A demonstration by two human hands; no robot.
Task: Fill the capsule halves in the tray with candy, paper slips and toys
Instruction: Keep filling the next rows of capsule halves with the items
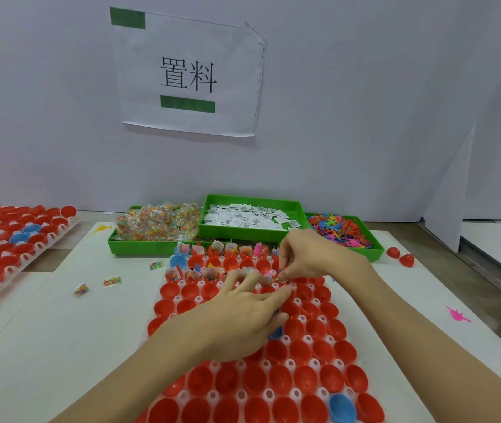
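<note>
Hands meet over the far part of the tray (296, 395), a white sheet of sockets that holds rows of red capsule halves (279, 378) with a few blue ones among them. The right hand (310, 259) reaches in from the right with its fingers curled downward, pinching something small above the third row; what it pinches is too small to tell. The left hand (243, 319) lies palm down across the middle rows, its fingers spread and fairly straight, the tips touching the cups beside the right hand's fingertips; whether it holds anything underneath cannot be told.

The two farthest rows already carry fillings: small bags, bits of paper and coloured shapes stick up out of those halves. The rows nearer the person stand unfilled.

Beyond the tray, three green bins sit side by side against the wall. The left bin holds candy bags (157, 222), the raised middle bin holds paper slips (243, 218), and the right bin holds small plastic toys (339, 232) in many colours.

On the white bench (60, 331), three loose candy bags lie left of the tray, a pink toy lies to the right, and a yellow one near the candy bin. Two red halves rest beside the toy bin. A second tray of red halves (5, 239) sits far left. A paper sign (188, 74) hangs on the wall.
</note>
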